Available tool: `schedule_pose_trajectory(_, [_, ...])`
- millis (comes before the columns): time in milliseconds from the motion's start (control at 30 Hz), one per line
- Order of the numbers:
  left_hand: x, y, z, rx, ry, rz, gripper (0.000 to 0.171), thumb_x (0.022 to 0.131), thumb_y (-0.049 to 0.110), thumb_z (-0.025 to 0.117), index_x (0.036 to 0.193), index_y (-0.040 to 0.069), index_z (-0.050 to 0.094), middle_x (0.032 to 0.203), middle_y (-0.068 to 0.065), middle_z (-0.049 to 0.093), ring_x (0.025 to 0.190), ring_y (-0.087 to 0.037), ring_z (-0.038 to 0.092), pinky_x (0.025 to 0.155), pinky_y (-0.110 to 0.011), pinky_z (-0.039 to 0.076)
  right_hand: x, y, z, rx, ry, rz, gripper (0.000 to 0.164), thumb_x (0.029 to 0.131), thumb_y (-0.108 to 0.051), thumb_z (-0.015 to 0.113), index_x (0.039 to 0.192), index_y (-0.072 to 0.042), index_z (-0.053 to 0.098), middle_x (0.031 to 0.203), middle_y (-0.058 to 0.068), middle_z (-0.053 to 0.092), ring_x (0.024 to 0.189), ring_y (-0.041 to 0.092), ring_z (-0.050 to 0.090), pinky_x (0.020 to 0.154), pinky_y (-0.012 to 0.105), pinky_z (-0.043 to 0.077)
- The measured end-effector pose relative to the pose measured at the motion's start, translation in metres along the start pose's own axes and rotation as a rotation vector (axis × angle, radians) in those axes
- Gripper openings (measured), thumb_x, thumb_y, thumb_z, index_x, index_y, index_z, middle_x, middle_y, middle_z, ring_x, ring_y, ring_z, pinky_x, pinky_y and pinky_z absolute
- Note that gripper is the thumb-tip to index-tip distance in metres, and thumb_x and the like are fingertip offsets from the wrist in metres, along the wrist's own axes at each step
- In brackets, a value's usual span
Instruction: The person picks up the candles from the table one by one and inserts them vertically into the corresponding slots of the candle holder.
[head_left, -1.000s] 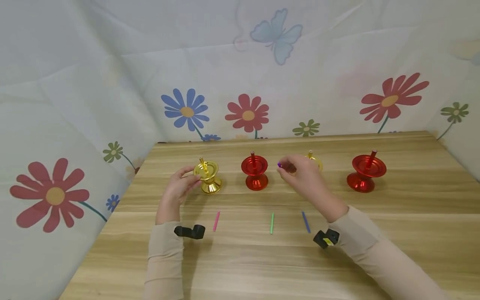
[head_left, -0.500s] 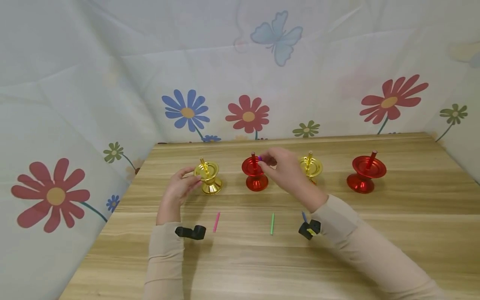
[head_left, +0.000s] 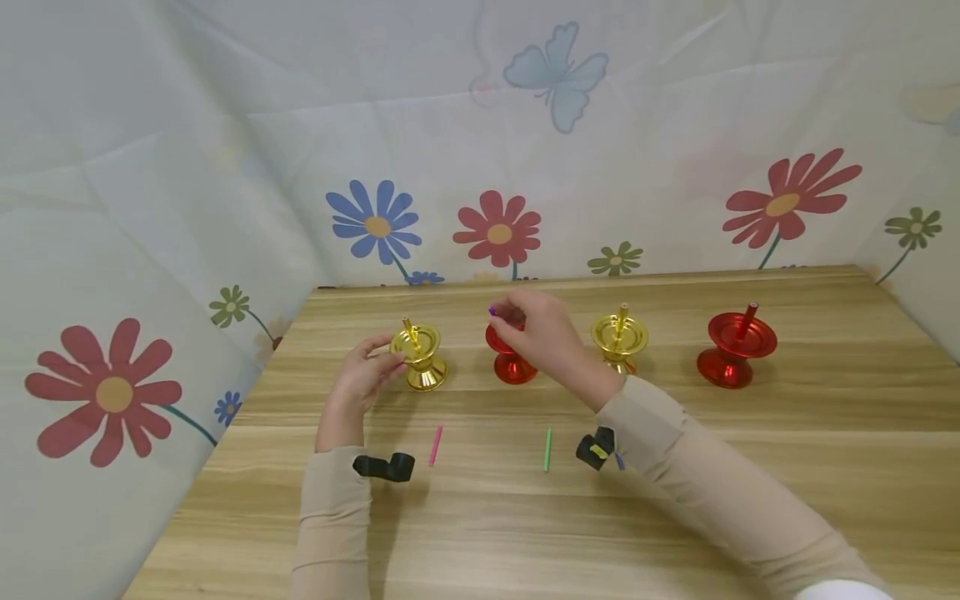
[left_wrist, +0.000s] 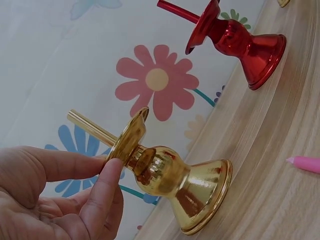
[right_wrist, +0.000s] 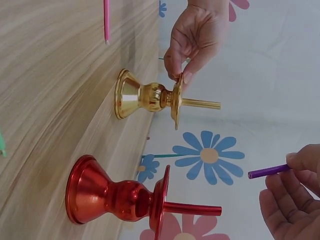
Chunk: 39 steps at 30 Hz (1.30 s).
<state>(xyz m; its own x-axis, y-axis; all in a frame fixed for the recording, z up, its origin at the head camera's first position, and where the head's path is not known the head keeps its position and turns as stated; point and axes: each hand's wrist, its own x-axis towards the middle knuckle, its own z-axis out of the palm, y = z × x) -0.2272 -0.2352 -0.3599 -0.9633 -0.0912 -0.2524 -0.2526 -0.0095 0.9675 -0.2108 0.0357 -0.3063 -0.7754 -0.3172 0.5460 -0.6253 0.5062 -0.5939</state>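
My left hand (head_left: 363, 372) pinches the dish rim of the leftmost gold candle holder (left_wrist: 162, 172), which stands upright on the table with a bare tube rising from its dish. Between thumb and fingers of my right hand (head_left: 542, 332) is a thin purple candle (right_wrist: 269, 172), its lower end pointing down. In the head view that hand passes in front of the nearer red candle holder (right_wrist: 127, 199). The right wrist view shows the purple candle higher than the holders' tubes and apart from them.
Another gold candle holder (head_left: 619, 335) and a red one (head_left: 738, 343) stand to the right in the row. Nearer me lie a pink candle (head_left: 436, 446), a green candle (head_left: 547, 450) and a blue candle (head_left: 619, 462) partly behind the right wrist camera. A flowered cloth (head_left: 420, 100) hangs behind the table.
My right hand has moved left with the purple candle, from before the right gold holder to over the nearer red one. My left hand stays at the gold holder's rim.
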Motion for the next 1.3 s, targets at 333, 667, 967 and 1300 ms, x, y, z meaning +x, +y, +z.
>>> schedule_pose_trajectory(333, [-0.002, 0.001, -0.002, 0.018, 0.018, -0.009, 0.052, 0.094, -0.003, 0.052, 0.143, -0.001, 0.034, 0.1, -0.006, 0.054, 0.075, -0.005, 0.062, 0.078, -0.017, 0.055, 0.016, -0.004, 0.013, 0.041, 0.005, -0.035, 0.015, 0.087, -0.01, 0.068, 0.098, 0.0, 0.064, 0.093, 0.011, 0.068, 0.081, 0.021, 0.064, 0.076, 0.029, 0.057])
schedule_pose_trajectory(667, [-0.003, 0.001, -0.003, 0.007, 0.009, 0.005, 0.052, 0.094, -0.004, 0.051, 0.142, -0.002, 0.033, 0.098, -0.006, 0.055, 0.075, -0.005, 0.062, 0.08, -0.017, 0.055, 0.027, -0.009, 0.026, 0.105, -0.018, -0.023, 0.014, 0.088, -0.008, 0.067, 0.098, 0.0, 0.064, 0.092, 0.01, 0.067, 0.082, 0.019, 0.063, 0.077, 0.027, 0.057])
schedule_pose_trajectory(967, [-0.001, -0.003, -0.002, 0.01, 0.026, 0.015, 0.05, 0.094, -0.005, 0.051, 0.141, -0.002, 0.036, 0.099, -0.007, 0.055, 0.076, -0.005, 0.063, 0.09, -0.024, 0.053, 0.036, -0.014, 0.042, 0.162, -0.031, -0.02, 0.013, 0.088, -0.008, 0.067, 0.097, 0.001, 0.065, 0.09, 0.011, 0.066, 0.081, 0.02, 0.063, 0.076, 0.026, 0.057])
schedule_pose_trajectory(1300, [0.0, -0.002, 0.001, 0.011, 0.027, -0.001, 0.05, 0.094, -0.004, 0.052, 0.141, 0.0, 0.036, 0.108, -0.011, 0.053, 0.078, -0.005, 0.062, 0.088, -0.022, 0.053, 0.05, -0.016, 0.056, 0.209, -0.039, -0.047, 0.012, 0.088, -0.007, 0.066, 0.096, 0.001, 0.066, 0.086, 0.011, 0.069, 0.078, 0.019, 0.065, 0.074, 0.023, 0.057])
